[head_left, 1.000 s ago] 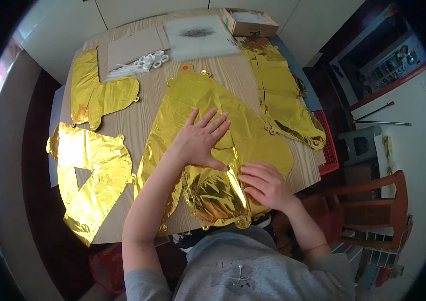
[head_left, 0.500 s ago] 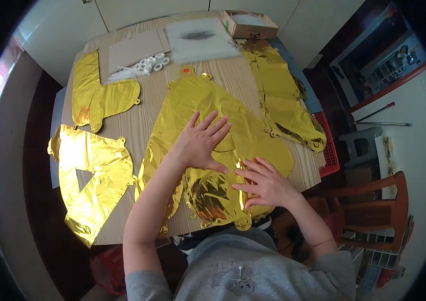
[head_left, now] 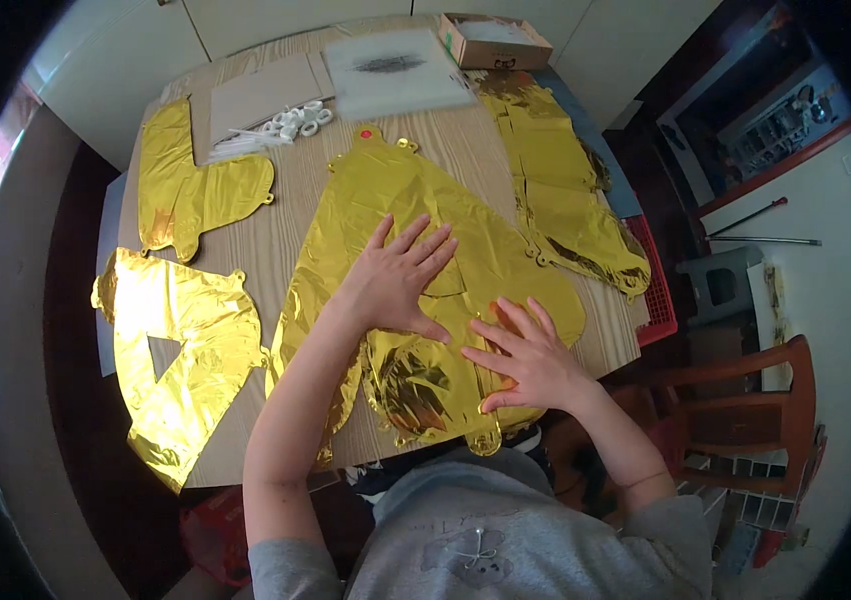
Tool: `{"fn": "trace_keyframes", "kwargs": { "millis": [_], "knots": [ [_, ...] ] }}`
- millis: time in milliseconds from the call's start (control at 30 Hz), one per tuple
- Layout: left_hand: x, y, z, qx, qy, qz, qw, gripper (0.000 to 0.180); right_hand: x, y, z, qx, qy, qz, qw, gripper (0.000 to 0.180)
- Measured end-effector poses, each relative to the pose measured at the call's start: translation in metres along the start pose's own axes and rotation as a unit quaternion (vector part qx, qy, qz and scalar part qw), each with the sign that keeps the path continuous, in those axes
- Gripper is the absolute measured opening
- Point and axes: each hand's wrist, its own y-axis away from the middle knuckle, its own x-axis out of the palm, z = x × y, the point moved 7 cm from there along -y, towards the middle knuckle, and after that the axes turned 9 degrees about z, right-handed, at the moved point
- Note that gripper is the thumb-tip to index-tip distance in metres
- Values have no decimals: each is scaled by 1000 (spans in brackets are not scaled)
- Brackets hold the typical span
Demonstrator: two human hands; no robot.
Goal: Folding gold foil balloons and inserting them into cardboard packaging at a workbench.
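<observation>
A large deflated gold foil balloon (head_left: pixel 355 215) lies flat and creased at the near middle of the table, with small tabs on its edge. My left hand (head_left: pixel 398 275) rests palm down on its middle, fingers spread. To the right and nearer me, my right hand (head_left: pixel 530 362) also lies on the foil with its fingers apart. Neither hand grips anything. Dark reflections and wrinkles show in the foil's near part, below my left hand. A red dot marks the balloon's far tip.
Other flat gold foil balloons lie around it: an L-shaped one (head_left: pixel 170 190), an A-shaped one (head_left: pixel 205 310) and a long one (head_left: pixel 550 150). White rings (head_left: pixel 297 122), thin white sticks (head_left: pixel 233 146), a plastic sheet (head_left: pixel 400 85) and a cardboard box (head_left: pixel 495 45) sit at the back. A wooden chair (head_left: pixel 745 420) stands right.
The fingers of my right hand have spread wider and pushed slightly away from me on the foil. My left hand stays almost in place.
</observation>
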Motion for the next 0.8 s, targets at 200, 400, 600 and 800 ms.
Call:
{"fn": "trace_keyframes", "kwargs": {
  "millis": [200,400,600,800],
  "knots": [
    [1,-1,-1,7,11,1,1000,124,3,-1,-1,25,8,39,999,89],
    [0,-1,-1,4,6,9,1000,124,3,-9,-2,49,12,98,994,117],
    [0,-1,-1,2,5,12,1000,123,1,-12,1,58,35,140,988,132],
    [0,-3,-2,5,7,9,1000,123,-2,-6,4,81,40,130,987,131]
  ]
}}
